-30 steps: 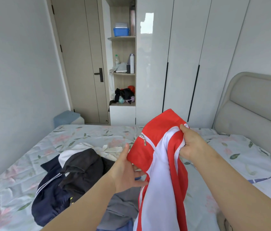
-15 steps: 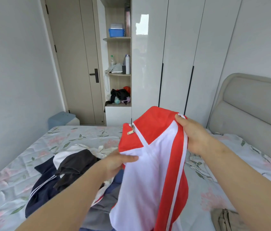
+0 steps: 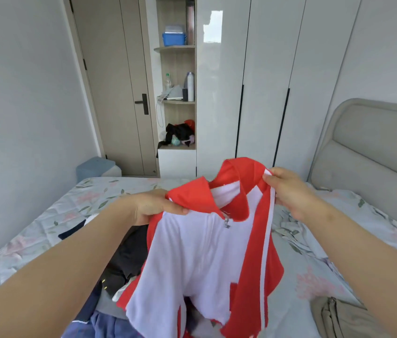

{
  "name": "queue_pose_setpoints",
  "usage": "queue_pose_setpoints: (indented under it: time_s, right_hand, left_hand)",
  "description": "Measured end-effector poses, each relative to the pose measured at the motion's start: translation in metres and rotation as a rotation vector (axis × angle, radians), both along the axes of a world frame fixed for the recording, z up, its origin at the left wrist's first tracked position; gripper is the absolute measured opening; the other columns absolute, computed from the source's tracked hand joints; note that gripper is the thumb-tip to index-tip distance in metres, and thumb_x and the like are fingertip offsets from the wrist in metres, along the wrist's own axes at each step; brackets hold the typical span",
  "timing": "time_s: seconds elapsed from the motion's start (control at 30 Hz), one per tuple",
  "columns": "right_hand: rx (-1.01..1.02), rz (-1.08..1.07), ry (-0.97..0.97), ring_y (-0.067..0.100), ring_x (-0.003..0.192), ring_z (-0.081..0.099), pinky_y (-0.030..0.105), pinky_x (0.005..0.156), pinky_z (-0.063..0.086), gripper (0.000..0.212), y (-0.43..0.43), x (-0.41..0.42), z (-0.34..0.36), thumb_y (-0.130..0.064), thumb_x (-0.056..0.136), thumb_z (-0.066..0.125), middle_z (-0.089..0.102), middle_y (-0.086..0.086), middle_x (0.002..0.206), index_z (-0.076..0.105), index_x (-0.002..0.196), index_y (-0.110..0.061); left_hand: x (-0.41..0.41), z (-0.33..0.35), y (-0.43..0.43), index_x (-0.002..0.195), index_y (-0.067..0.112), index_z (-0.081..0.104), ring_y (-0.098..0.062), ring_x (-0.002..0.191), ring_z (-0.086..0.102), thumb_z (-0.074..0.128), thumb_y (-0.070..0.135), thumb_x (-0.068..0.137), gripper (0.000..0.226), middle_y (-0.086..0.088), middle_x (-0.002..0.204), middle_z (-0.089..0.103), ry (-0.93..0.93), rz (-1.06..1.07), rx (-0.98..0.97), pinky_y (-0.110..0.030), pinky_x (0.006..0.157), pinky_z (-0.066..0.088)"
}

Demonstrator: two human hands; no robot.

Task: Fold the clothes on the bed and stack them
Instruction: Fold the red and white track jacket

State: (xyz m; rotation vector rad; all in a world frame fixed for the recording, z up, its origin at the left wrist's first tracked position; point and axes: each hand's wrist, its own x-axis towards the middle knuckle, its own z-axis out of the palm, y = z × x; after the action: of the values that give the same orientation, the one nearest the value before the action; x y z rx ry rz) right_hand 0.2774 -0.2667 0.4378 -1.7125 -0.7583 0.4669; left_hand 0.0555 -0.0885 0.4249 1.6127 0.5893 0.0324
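Far left, beside the pale door (image 3: 119, 93), a blue box (image 3: 96, 165) stands on the floor at the corner of the bed (image 3: 53, 215). On the open shelves (image 3: 176, 48) there are a blue tub (image 3: 173, 39) and some bottles (image 3: 189, 86) - their labels are too small to read.

On the flowered sheet, at the left of the middle, lies a pile of clothes (image 3: 129, 259), dark and navy, not folded. The left hand (image 3: 153, 206) is above this pile. Its fingers are curled over the red shoulder edge of a red and white jacket (image 3: 204, 259) and they clamp the cloth, with the fingertips on the front side.

The jacket hangs in the air between both hands, its white front toward the camera, and its lower part goes down to the pile. A small metal zip pull (image 3: 226, 222) hangs under the red collar; no writing on the jacket can be read.

The right hand (image 3: 287, 189) holds the other shoulder higher - thumb and fingers are closed together on the striped edge, the cloth pinched between them.

Further right are the white wardrobe (image 3: 265, 81), the padded headboard (image 3: 375, 147), and a beige garment (image 3: 336, 318) on the sheet near the right forearm.
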Motion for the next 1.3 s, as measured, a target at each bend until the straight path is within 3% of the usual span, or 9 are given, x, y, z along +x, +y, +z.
queue_pose_setpoints:
  time_s: [0.13, 0.2, 0.3, 0.4, 0.57, 0.77, 0.93, 1.03, 1.3]
  right_hand:
    - [0.032, 0.009, 0.061, 0.024, 0.077, 0.054, 0.039, 0.074, 0.042, 0.022, -0.002, 0.004, -0.005, -0.015, 0.098, 0.046, 0.061, 0.013, 0.084, 0.057, 0.079, -0.014]
    - [0.011, 0.016, 0.072, 0.025, 0.073, 0.057, 0.038, 0.072, 0.045, 0.023, -0.002, 0.005, -0.008, -0.015, 0.097, 0.047, 0.064, 0.016, 0.082, 0.058, 0.079, -0.009]
    - [-0.055, 0.015, 0.014, 0.026, 0.073, 0.056, 0.038, 0.072, 0.044, 0.026, -0.005, 0.007, -0.022, -0.018, 0.096, 0.049, 0.065, 0.026, 0.082, 0.061, 0.08, -0.001]
    - [-0.072, 0.013, -0.091, 0.017, 0.064, 0.047, 0.029, 0.065, 0.035, 0.029, -0.015, 0.004, -0.025, -0.029, 0.095, 0.054, 0.054, 0.002, 0.066, 0.053, 0.068, -0.017]
    - [-0.104, 0.325, -0.034, 0.008, 0.069, 0.066, 0.02, 0.066, 0.052, 0.005, -0.044, 0.007, -0.021, -0.012, 0.084, 0.07, 0.071, -0.003, 0.077, 0.068, 0.088, -0.011]
    - [-0.217, 0.119, -0.317, 0.011, 0.051, 0.046, 0.023, 0.05, 0.033, 0.023, -0.064, 0.038, -0.036, -0.013, 0.083, 0.068, 0.052, 0.002, 0.06, 0.057, 0.07, 0.003]
    - [-0.199, -0.02, -0.391, 0.017, 0.053, 0.037, 0.03, 0.052, 0.026, 0.028, -0.077, 0.05, -0.046, -0.014, 0.086, 0.063, 0.044, 0.004, 0.056, 0.052, 0.064, -0.002]
    - [-0.112, -0.015, -0.18, 0.018, 0.058, 0.037, 0.03, 0.054, 0.025, 0.029, -0.086, 0.047, -0.049, -0.018, 0.092, 0.058, 0.042, 0.008, 0.062, 0.049, 0.068, -0.006]
    - [0.113, -0.086, -0.057, 0.02, 0.071, 0.049, 0.03, 0.064, 0.038, 0.026, -0.103, 0.007, -0.023, -0.026, 0.098, 0.048, 0.056, 0.01, 0.08, 0.06, 0.087, -0.007]
  left_hand:
    - [-0.003, 0.006, 0.005, 0.096, 0.013, 0.072, -0.02, 0.088, 0.071, 0.095, 0.027, 0.032, 0.07, -0.008, 0.103, 0.072, -0.203, 0.077, -0.162, -0.032, 0.076, 0.057]
    - [-0.003, 0.009, 0.008, 0.103, 0.015, 0.069, -0.021, 0.092, 0.07, 0.09, 0.029, 0.046, 0.062, -0.008, 0.108, 0.071, -0.225, 0.082, -0.15, -0.035, 0.08, 0.057]
    - [0.0, 0.01, 0.004, 0.113, 0.009, 0.063, -0.03, 0.104, 0.066, 0.078, 0.026, 0.072, 0.047, -0.012, 0.112, 0.069, -0.079, 0.185, 0.171, -0.047, 0.096, 0.05]
    - [0.007, 0.012, -0.005, 0.088, 0.009, 0.061, -0.022, 0.079, 0.065, 0.07, 0.025, 0.085, 0.019, -0.006, 0.088, 0.067, -0.055, 0.313, 0.522, -0.032, 0.075, 0.054]
    - [0.003, 0.017, -0.014, 0.084, 0.011, 0.065, -0.018, 0.076, 0.065, 0.07, 0.019, 0.084, 0.009, -0.004, 0.085, 0.068, -0.028, 0.212, 0.533, -0.03, 0.072, 0.054]
    - [-0.003, 0.023, -0.033, 0.067, 0.021, 0.058, -0.007, 0.063, 0.052, 0.068, 0.022, 0.086, 0.022, 0.008, 0.066, 0.057, 0.345, 0.09, 0.776, -0.016, 0.055, 0.037]
    - [0.0, 0.005, -0.054, 0.076, 0.015, 0.053, -0.01, 0.068, 0.056, 0.053, 0.016, 0.096, 0.02, 0.009, 0.064, 0.061, -0.076, 0.333, 0.391, -0.025, 0.075, 0.048]
    - [-0.004, -0.005, -0.071, 0.08, 0.017, 0.054, -0.002, 0.051, 0.058, 0.048, 0.02, 0.099, 0.02, 0.013, 0.055, 0.063, -0.161, 0.448, 0.246, -0.016, 0.049, 0.047]
    - [-0.037, 0.018, -0.099, 0.076, 0.017, 0.053, -0.011, 0.061, 0.051, 0.05, 0.03, 0.097, 0.025, 0.003, 0.07, 0.056, -0.203, 0.54, 0.572, -0.019, 0.053, 0.039]
